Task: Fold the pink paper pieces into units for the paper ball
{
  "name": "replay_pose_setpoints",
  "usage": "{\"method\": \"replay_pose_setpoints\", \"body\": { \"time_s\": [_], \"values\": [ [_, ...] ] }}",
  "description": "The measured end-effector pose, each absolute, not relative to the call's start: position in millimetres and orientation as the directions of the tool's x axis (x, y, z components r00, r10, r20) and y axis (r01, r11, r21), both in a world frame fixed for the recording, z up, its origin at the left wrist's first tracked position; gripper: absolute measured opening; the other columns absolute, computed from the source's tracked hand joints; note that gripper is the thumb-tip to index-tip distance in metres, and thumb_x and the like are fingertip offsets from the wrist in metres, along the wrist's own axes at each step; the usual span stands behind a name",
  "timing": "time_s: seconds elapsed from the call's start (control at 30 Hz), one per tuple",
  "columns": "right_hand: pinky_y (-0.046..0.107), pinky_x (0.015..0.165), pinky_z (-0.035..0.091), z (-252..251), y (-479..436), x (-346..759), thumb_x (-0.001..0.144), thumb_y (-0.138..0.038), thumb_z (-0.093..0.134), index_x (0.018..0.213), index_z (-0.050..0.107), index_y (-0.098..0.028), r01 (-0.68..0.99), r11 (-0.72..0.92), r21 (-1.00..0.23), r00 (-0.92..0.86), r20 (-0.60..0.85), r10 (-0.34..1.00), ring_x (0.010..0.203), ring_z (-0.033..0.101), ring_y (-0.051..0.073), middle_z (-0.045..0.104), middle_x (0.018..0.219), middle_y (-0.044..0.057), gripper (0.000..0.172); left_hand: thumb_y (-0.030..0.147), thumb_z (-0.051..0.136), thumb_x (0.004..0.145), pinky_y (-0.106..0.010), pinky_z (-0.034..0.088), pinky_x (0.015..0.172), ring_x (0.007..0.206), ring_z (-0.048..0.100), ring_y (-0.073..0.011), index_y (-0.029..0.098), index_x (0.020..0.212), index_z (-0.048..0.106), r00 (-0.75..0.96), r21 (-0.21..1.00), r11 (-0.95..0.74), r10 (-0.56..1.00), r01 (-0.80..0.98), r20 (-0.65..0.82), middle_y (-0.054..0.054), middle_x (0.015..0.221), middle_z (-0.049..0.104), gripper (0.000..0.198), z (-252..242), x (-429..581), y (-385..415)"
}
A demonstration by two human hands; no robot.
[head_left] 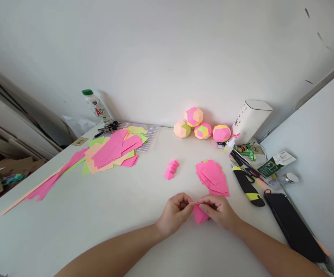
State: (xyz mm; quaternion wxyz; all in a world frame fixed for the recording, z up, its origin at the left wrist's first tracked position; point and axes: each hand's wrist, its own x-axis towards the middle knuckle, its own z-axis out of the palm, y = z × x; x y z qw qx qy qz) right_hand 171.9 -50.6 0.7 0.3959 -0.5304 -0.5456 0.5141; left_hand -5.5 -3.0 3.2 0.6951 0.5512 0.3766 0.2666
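Note:
Between my two hands is a pink piece of paper (200, 215), its top edge pinched and its lower part hanging to a point. My left hand (176, 212) is closed, thumb and forefinger gripping the paper's left end. Closed as well, my right hand (220, 210) pinches the same paper from the right, fingertips close to the left ones. Just beyond the hands lies a pile of pink paper pieces (213, 175), with a bit of green showing. To its left sits a short row of folded pink paper units (171, 169).
Several paper balls (193, 117) rest by the wall. At left are coloured paper sheets (111, 150), long paper strips (57, 175) and a glue bottle (97, 107). On the right lie a utility knife (247, 186), a black phone (295, 225), a small jar (284, 180) and a white holder (250, 121).

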Motion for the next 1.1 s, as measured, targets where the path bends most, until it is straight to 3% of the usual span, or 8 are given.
{"method": "replay_pose_setpoints", "body": {
  "time_s": [0.53, 0.67, 0.83, 1.1],
  "values": [
    [0.023, 0.046, 0.047, 1.0, -49.6, 172.7, 0.081, -0.038, 0.060, 0.084, 0.068, -0.016, 0.122, -0.123, -0.985, -0.106, -0.136, 0.985, 0.051, 0.054, 0.012, 0.059, 0.062, 0.001, 0.024, 0.039, 0.050, 0.083, -0.020, 0.028, 0.046, 0.042, 0.033, -0.0061, 0.019, 0.075, 0.041, 0.540, 0.957, 0.273, 0.822, -0.101, -0.178, 0.010, 0.043, 0.039, 0.023, 1.3, -8.5, -2.8],
    [0.024, 0.046, 0.047, 0.0, -49.4, 172.2, 0.082, -0.038, 0.059, 0.084, 0.068, -0.016, 0.142, -0.104, -0.984, -0.117, -0.121, 0.986, 0.052, 0.056, 0.013, 0.061, 0.064, 0.002, 0.024, 0.042, 0.058, 0.077, -0.020, 0.028, 0.045, 0.043, 0.034, -0.0063, 0.018, 0.084, 0.045, 0.581, 0.955, 0.291, 0.786, -0.047, -0.211, 0.010, 0.048, 0.039, 0.027, 3.2, -7.3, -3.3],
    [0.024, 0.048, 0.046, 0.6, -49.8, 170.5, 0.082, -0.036, 0.058, 0.082, 0.068, -0.015, 0.221, -0.019, -0.975, -0.156, -0.055, 0.986, 0.053, 0.055, 0.013, 0.062, 0.064, 0.002, 0.024, 0.041, 0.060, 0.075, -0.019, 0.026, 0.045, 0.047, 0.033, -0.0058, 0.016, 0.071, 0.050, 0.609, 0.978, 0.203, 0.771, 0.047, -0.189, 0.006, 0.054, 0.042, 0.027, 0.9, -4.9, -4.0],
    [0.024, 0.049, 0.044, 1.9, -49.3, 170.2, 0.083, -0.034, 0.056, 0.081, 0.068, -0.015, 0.243, 0.006, -0.970, -0.181, -0.039, 0.983, 0.054, 0.054, 0.013, 0.062, 0.065, 0.003, 0.023, 0.029, 0.060, 0.070, -0.019, 0.026, 0.044, 0.047, 0.033, -0.0058, 0.016, 0.066, 0.050, 0.567, 0.982, 0.171, 0.802, 0.082, -0.187, 0.006, 0.053, 0.042, 0.018, 3.2, -5.6, -4.3]
  ]
}}
